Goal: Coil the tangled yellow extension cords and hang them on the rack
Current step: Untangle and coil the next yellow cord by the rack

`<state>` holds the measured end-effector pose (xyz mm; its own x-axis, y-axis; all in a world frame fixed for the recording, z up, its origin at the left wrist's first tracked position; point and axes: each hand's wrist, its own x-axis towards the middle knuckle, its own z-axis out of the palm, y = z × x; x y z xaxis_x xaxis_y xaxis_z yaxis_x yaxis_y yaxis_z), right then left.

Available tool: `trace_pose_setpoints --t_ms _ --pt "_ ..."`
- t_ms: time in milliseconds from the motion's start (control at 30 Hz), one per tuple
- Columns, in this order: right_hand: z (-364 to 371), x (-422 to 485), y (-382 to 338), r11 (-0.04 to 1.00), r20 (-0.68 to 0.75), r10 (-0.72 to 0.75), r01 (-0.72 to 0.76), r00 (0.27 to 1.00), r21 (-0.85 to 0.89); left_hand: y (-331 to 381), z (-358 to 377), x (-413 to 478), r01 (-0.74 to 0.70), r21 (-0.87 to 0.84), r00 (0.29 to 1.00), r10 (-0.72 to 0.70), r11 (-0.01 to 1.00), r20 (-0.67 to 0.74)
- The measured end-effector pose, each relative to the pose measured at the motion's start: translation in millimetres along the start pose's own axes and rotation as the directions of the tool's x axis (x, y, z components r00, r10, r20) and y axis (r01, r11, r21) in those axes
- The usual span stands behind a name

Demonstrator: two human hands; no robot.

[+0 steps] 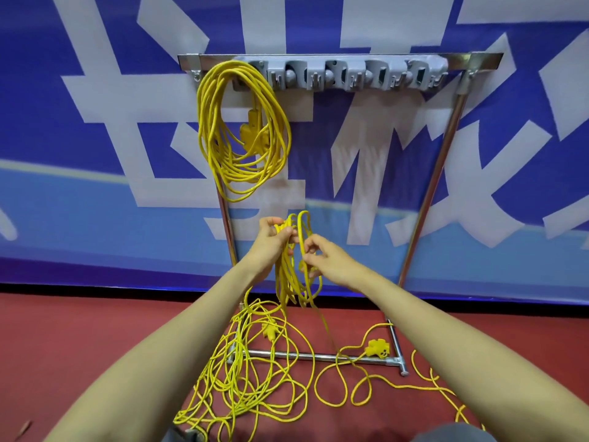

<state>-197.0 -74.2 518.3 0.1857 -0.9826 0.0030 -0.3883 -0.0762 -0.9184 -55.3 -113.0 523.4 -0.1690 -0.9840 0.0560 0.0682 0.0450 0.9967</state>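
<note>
A half-made coil (288,275) of yellow cord is gripped at its top by the left hand (271,240) in front of the rack (318,74), its loops hanging straight down. Just beside it, a loose strand (324,323) is pinched in the right hand (325,260) fingers. This strand is led down to the tangled cord (242,387), which is draped over the rack's base bar (287,355), where snagging is likely. A finished coil (242,129) is hung at the rack's left end.

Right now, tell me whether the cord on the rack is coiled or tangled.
Coiled: the hung cord drops in stacked oval loops from the left end of the grey holder, clear of the floor.
</note>
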Motion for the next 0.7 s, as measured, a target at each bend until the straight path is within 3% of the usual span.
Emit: trace_pose_setpoints --t_ms 200,300,400,567,700 --pt "-30.4 2.6 -21.1 0.991 -0.260 -0.077 0.102 0.963 0.086 -9.9 -14.4 2.8 0.004 0.118 1.000 -0.001 0.993 -0.027" --pt "-42.8 3.1 -31.2 0.981 -0.340 -0.036 0.098 0.940 0.168 -13.2 -21.5 3.3 0.003 0.187 0.999 0.005 0.982 -0.041" --pt "-45.4 6.0 -38.4 0.969 -0.288 0.071 0.003 0.955 0.247 -15.4 -22.8 0.5 -0.019 0.214 0.998 0.032 0.977 -0.057" --pt "-24.1 12.4 -47.7 0.890 -0.042 0.321 -0.286 0.946 0.356 -13.8 -16.8 -2.8 -0.098 0.210 0.988 0.121 0.973 -0.097" --pt "-16.0 23.9 -52.3 0.872 -0.051 0.342 -0.296 0.938 0.390 -12.7 -8.5 -8.8 -0.101 0.136 0.994 0.107 0.986 -0.037"
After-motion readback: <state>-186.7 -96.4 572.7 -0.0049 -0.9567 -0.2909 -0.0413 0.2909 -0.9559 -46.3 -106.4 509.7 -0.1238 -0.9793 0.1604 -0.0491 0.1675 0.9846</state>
